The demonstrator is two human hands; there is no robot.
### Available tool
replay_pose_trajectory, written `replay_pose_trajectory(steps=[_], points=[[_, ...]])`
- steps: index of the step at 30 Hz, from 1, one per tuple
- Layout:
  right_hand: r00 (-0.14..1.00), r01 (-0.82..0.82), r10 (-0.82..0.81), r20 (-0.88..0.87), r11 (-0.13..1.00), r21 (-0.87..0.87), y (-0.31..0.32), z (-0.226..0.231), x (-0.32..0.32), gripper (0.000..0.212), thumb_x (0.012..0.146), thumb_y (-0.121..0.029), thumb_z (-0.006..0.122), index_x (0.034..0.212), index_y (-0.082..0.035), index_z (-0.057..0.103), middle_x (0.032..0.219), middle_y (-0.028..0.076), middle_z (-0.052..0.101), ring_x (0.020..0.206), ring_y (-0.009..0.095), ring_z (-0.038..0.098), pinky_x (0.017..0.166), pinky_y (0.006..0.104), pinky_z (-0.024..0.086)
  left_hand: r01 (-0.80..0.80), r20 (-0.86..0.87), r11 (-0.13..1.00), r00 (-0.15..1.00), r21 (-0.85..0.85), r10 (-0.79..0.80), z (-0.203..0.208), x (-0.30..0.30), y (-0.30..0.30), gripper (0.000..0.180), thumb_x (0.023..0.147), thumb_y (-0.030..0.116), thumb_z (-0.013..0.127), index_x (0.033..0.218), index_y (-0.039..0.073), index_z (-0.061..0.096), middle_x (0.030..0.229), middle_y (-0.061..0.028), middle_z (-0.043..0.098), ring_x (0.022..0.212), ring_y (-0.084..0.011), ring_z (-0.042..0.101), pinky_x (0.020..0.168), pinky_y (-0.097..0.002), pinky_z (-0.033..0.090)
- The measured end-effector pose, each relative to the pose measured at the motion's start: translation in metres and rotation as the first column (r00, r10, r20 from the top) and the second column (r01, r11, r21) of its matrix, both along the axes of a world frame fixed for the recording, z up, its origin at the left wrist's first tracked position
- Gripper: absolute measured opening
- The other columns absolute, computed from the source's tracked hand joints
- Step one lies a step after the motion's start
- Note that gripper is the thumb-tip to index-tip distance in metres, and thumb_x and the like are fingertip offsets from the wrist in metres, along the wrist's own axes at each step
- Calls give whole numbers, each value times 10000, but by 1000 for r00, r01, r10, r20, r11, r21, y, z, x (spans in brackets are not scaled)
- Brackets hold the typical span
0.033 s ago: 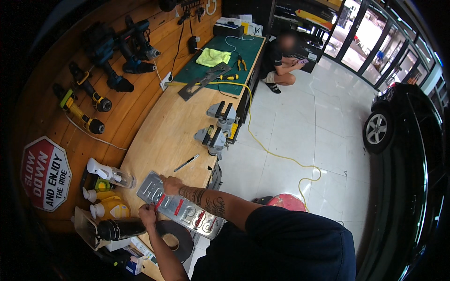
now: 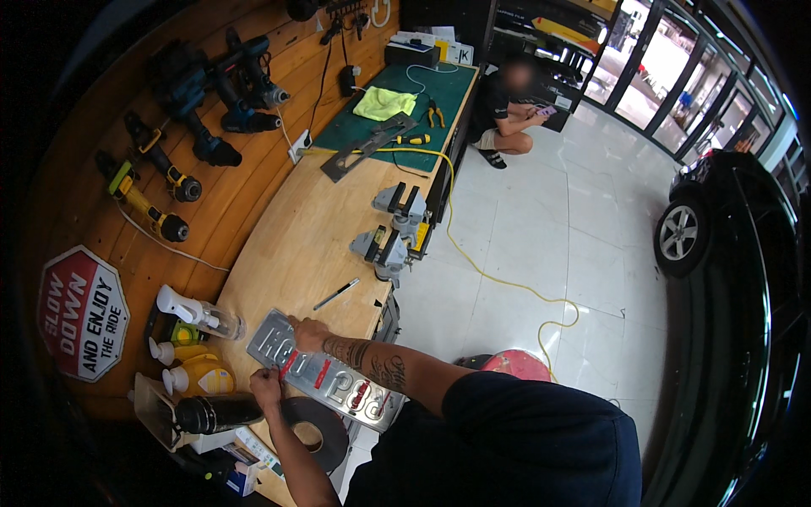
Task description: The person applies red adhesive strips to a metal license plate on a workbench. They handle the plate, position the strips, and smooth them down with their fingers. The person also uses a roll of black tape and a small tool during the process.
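Note:
A silver embossed number plate [image 2: 338, 384] lies face-down or face-up, I cannot tell which, along the wooden bench, with several red strips [image 2: 322, 373] across it. My right hand [image 2: 310, 335] rests over the plate's far part, its fingers curled together; whatever is under them is hidden. At the plate's left edge, beside one red strip, my left hand [image 2: 266, 389] is closed with its fingertips pressed together. Anything between those fingers is too small to make out. Just beyond the plate lies a pen-like tool [image 2: 336, 293]. A wide dark roll of tape [image 2: 314, 435] sits beside my left forearm.
Spray bottle [image 2: 198, 314], yellow bottles [image 2: 203, 376] and a black bottle [image 2: 215, 414] line the wall side. A grey vise [image 2: 393, 232] stands on the bench's right edge. A yellow cord [image 2: 498, 279] trails onto the floor, where a person [image 2: 507, 110] crouches holding a phone.

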State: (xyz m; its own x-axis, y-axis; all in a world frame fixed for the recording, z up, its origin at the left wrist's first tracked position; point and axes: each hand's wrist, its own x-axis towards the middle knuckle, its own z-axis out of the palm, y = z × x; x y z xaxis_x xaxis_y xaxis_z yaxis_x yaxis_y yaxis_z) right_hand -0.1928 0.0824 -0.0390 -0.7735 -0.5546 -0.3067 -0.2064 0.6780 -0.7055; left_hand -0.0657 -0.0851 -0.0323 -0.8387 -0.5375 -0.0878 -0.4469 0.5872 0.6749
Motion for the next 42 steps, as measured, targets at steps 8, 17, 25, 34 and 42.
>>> replay_pose_trajectory(steps=[8, 17, 25, 34, 42], points=[[1000, -1, 1, -18, 1000, -12, 1, 2, -8, 626, 772, -137, 577, 1354, 18, 405, 1010, 291, 655, 961, 418, 658, 800, 500, 533, 0, -11, 1000, 1000, 20, 1, -17, -8, -10, 336, 844, 222, 679, 698, -79, 641, 527, -109, 576, 445, -185, 530, 460, -368, 401], [1000, 2, -2, -8, 1000, 20, 4, 10, -6, 618, 779, -132, 574, 1357, 11, 407, 1025, 283, 654, 977, 405, 655, 794, 491, 536, 52, -67, 998, 996, -32, -54, -18, -7, -9, 322, 846, 202, 674, 665, -61, 630, 504, -102, 559, 421, -177, 520, 439, -359, 387], [1000, -11, 11, 2, 999, 32, 6, 13, -6, 628, 785, -130, 572, 1373, 6, 397, 1036, 276, 654, 987, 401, 655, 789, 493, 538, 7, 33, 1000, 999, 6, -7, -14, -9, -6, 286, 840, 192, 669, 737, -75, 660, 582, -177, 620, 528, -258, 613, 576, -402, 467], [998, 0, -4, 68, 999, 52, 1, 3, -10, 815, 762, -146, 634, 1479, -18, 266, 1121, 309, 596, 1034, 433, 621, 843, 497, 520, 9, 35, 999, 999, 37, -10, -10, -11, -2, 203, 847, 100, 603, 807, -89, 667, 601, -181, 626, 515, -247, 620, 539, -391, 472], [984, 102, -105, -142, 994, -31, -5, -20, -4, 602, 773, -142, 583, 1343, -20, 434, 940, 259, 656, 876, 393, 671, 690, 511, 538, 13, -25, 999, 1000, 38, -12, -18, -11, -4, 259, 884, 101, 586, 688, -65, 622, 544, -131, 588, 464, -207, 570, 479, -383, 429]])
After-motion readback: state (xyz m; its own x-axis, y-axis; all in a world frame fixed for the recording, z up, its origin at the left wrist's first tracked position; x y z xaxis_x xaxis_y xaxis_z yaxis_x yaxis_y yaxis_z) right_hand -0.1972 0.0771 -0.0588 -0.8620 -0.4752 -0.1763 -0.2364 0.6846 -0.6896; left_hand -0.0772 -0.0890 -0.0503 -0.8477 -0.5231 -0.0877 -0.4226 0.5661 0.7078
